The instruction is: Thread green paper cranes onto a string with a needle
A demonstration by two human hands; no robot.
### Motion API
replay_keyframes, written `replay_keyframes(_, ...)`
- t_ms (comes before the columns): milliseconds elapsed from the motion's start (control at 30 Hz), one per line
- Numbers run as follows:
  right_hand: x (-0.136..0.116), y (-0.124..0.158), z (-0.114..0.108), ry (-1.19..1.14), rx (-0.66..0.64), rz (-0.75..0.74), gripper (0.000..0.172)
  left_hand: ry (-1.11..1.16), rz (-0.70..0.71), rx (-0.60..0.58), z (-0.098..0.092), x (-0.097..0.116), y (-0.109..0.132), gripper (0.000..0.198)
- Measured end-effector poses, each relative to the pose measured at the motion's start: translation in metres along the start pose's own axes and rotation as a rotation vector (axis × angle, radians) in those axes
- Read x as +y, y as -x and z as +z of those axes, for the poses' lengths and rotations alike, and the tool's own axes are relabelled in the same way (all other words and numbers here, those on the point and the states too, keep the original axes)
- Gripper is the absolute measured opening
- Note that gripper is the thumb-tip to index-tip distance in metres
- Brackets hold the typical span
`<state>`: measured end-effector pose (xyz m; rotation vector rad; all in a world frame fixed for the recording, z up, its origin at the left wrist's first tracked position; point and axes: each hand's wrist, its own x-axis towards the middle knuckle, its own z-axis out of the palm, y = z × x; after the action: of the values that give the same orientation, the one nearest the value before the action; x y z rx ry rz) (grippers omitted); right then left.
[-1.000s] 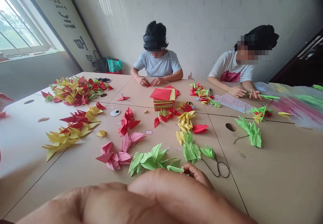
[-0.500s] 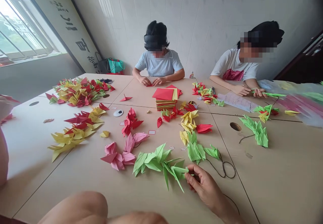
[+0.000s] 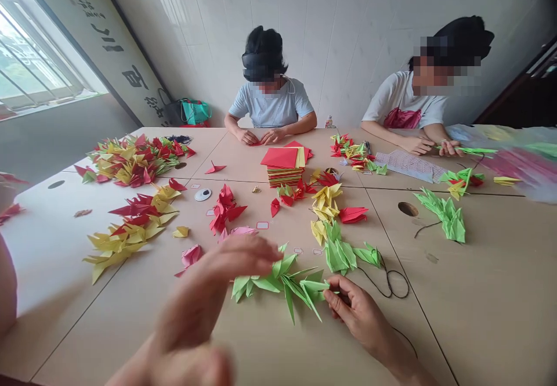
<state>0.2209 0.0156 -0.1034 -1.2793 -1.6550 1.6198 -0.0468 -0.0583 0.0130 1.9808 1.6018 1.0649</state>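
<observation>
Pinched in the fingers of my right hand (image 3: 359, 310) is the tip of a light green paper crane (image 3: 312, 289) at the right end of a row of green paper cranes (image 3: 263, 282). My left hand (image 3: 204, 293) is raised in front of the row's left part, fingers stretched and thumb apart, blurred by motion and holding nothing I can see. It hides much of the pink paper cranes (image 3: 190, 256) behind it. Beyond the green row lies a string of yellow and green cranes (image 3: 339, 252) with a loose black cord (image 3: 394, 293).
A stack of coloured paper squares (image 3: 285, 171) stands mid-table. Piles of red and yellow cranes (image 3: 134, 162) lie at the left. Two co-workers sit opposite: one person (image 3: 267, 104) folds red paper, the other person (image 3: 404, 107) holds green pieces. A round hole (image 3: 408, 208) opens in the table.
My left hand has risen from the lower edge, up and forward over the pink and green cranes, its fingers stretched. My right hand keeps its pinch. The view has shifted slightly.
</observation>
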Motion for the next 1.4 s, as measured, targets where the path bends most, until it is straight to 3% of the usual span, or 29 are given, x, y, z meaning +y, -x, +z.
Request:
replay_keyframes(100, -0.001, -0.002, 0.000, -0.020, 0.042, 0.013, 0.036, -0.046, 0.092, -0.212, 0.029, -0.030, -0.032, 0.079)
replay_keyframes(200, -0.002, -0.003, 0.000, -0.049, 0.104, 0.004, 0.041, -0.197, 0.000, -0.343, 0.057, -0.061, -0.036, 0.093)
replay_keyframes(267, -0.003, -0.003, 0.000, -0.067, 0.149, -0.005, 0.043, -0.218, -0.039, -0.383, 0.070, -0.075, -0.031, 0.089)
replay_keyframes(367, -0.003, -0.002, -0.002, -0.109, 0.214, -0.024, 0.042, -0.200, -0.053, -0.387, 0.080, -0.084, -0.027, 0.066)
replay_keyframes(467, -0.002, -0.001, -0.005, -0.143, 0.263, -0.051, 0.039, -0.179, -0.060, -0.365, 0.084, -0.087, -0.029, 0.042)
replay_keyframes(533, -0.001, 0.000, -0.005, -0.151, 0.263, -0.059, 0.038, -0.161, -0.062, -0.346, 0.085, -0.090, -0.028, 0.035)
replay_keyframes(800, 0.007, 0.000, 0.011, -0.116, 0.172, -0.048, 0.033, -0.064, -0.018, -0.366, 0.084, -0.112, -0.020, 0.064)
replay_keyframes(1067, 0.018, -0.003, 0.023, -0.094, 0.140, -0.065, 0.034, -0.023, -0.046, -0.384, 0.084, -0.120, -0.012, 0.065)
replay_keyframes(1400, 0.008, -0.003, 0.014, -0.068, 0.205, -0.127, 0.030, -0.080, -0.041, -0.353, 0.091, -0.119, -0.017, 0.064)
